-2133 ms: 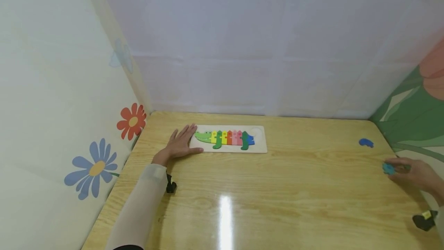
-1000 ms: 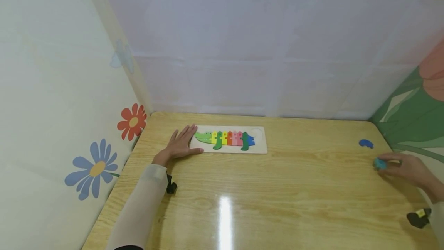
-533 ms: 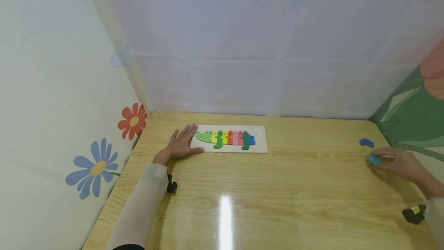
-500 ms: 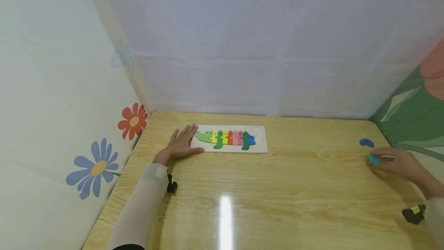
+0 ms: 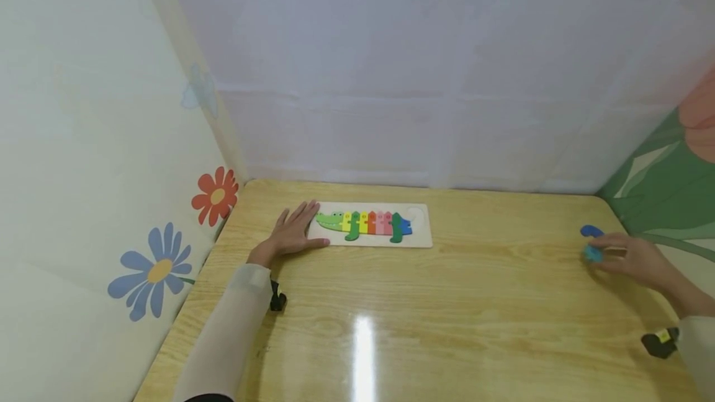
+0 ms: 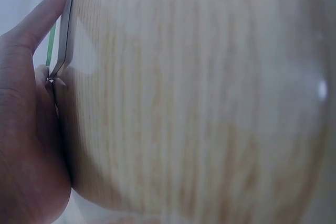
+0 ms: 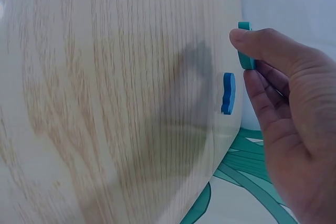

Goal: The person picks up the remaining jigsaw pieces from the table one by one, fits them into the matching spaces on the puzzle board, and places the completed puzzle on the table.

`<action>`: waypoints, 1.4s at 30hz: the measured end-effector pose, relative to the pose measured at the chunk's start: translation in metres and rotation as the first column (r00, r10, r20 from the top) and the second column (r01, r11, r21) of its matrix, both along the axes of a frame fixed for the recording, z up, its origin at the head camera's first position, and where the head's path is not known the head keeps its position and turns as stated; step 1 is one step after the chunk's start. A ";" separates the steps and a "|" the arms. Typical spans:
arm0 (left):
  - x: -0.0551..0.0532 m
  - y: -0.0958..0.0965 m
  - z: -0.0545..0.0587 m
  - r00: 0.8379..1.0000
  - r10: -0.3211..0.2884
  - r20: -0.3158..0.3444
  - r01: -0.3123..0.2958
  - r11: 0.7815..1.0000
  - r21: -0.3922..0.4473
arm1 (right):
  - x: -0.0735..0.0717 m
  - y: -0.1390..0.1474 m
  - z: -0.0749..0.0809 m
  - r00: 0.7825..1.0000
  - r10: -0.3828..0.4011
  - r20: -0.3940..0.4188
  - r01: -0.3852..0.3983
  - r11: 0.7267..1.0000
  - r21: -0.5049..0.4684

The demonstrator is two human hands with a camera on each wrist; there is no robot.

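A crocodile puzzle board [image 5: 422,234] lies flat on the table, filled with colored pieces from a green head to a blue piece; a curled outline shows bare at its right end. My left hand [image 5: 290,236] spreads straight fingers around the board's left end, its thumb [image 6: 50,11] along the front edge. Far to the right, my right hand [image 5: 637,259] pinches a teal puzzle piece [image 7: 245,60] between thumb and fingers, raised over the table. Just behind it, a blue curved puzzle piece [image 5: 589,230] lies on the wood, partly covered by the hand in the head view.
The wooden table [image 5: 475,315] meets a pale back wall [image 5: 346,92]. Flower-printed sheets [image 5: 162,272] stand along the left side, and a leaf-printed sheet [image 5: 661,191] borders the right. Black wrist cameras [image 5: 660,343] hang at both sleeves.
My right hand has moved left and slightly toward the back with the teal piece, nearing the blue piece. The left hand and the board stay in place.
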State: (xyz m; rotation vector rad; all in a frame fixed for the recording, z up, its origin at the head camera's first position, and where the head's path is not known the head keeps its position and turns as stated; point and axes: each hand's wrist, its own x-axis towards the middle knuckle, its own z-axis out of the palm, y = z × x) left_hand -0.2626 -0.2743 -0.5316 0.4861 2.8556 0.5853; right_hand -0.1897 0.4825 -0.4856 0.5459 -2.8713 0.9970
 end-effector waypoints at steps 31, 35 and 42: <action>0.005 0.002 0.007 1.000 0.002 0.003 -0.002 1.000 -0.001 | -0.013 -0.036 0.007 0.991 0.081 -0.104 -0.083 0.996 -0.015; 0.005 0.002 0.007 1.000 -0.001 -0.003 0.001 1.000 0.016 | -0.014 -0.042 0.011 0.991 0.068 -0.116 -0.062 0.997 0.049; 0.003 0.002 0.007 1.000 -0.011 0.004 0.011 1.000 0.018 | -0.017 -0.048 0.016 0.995 0.049 -0.087 -0.039 0.994 0.105</action>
